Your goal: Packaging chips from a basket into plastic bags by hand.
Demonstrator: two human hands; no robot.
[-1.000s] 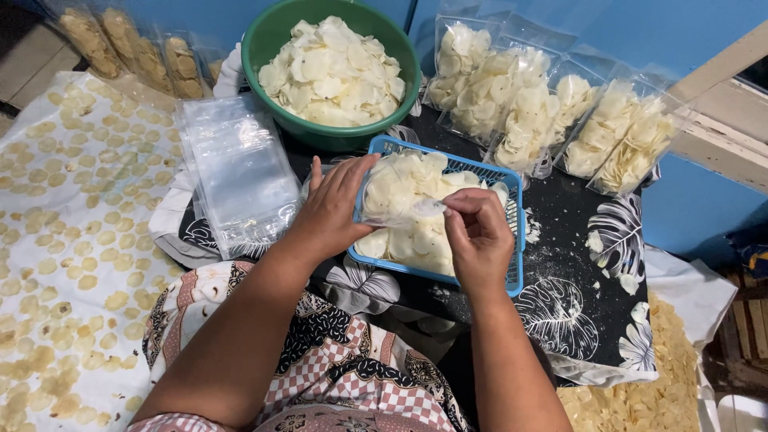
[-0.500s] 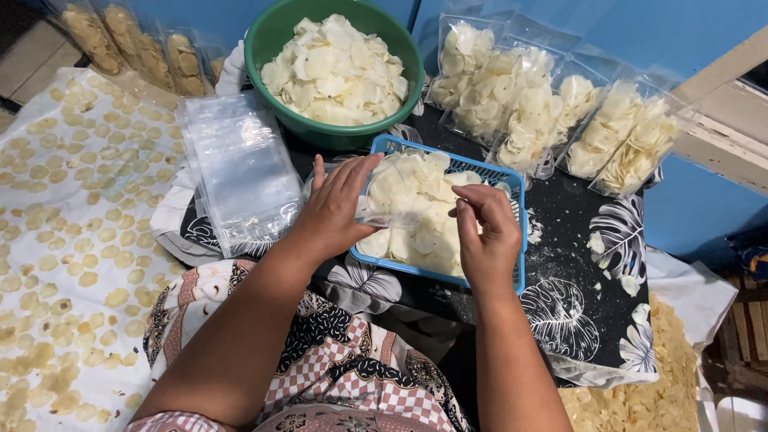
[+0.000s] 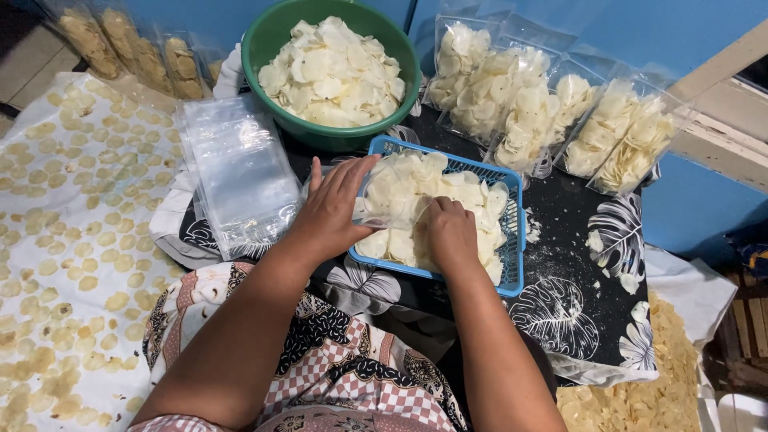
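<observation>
While left hand pinched clear bag open at frame centre, right hand, fingers curled, scooped chips from blue basket; filled bags upper right, empty bags left, green bowl full.

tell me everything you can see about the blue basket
The blue basket is a rectangular tray of slotted plastic, lying flat on a black leaf-print cloth below the green bowl. It is heaped with pale chips. The left hand holds a clear bag over it; the right hand rests in the chips.
</observation>
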